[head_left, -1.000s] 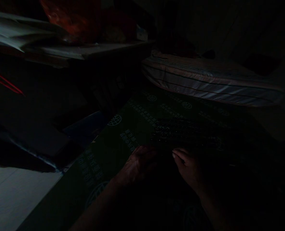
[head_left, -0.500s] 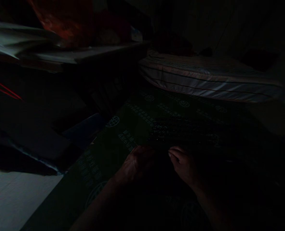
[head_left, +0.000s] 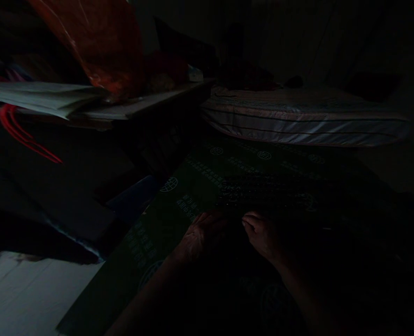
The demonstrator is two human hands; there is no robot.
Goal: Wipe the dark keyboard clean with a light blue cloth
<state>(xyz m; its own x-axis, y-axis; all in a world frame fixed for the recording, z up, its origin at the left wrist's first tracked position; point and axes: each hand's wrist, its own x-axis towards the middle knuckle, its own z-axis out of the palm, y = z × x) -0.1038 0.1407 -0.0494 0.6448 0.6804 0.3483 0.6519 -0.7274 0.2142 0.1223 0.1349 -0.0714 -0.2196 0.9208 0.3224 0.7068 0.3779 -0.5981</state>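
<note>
In very dim light, both hands are low over a dark green board printed with pale globes and lettering. My left hand is back up, its fingers bent together over something dark that I cannot make out. A short gap to the right, my right hand is closed, thumb pressed against the curled fingers. What it pinches is lost in the shadow. Just beyond both hands lie dark strips with rows of small light specks across the board.
A striped mattress lies at the board's far end. On the left, a table bears an orange bag and papers; a red cord hangs below. A blue object sits beside the board. Pale floor shows lower left.
The view has shifted, so the table and orange bag sit lower and show more fully. Both hands keep nearly the same place and pose over the board.
</note>
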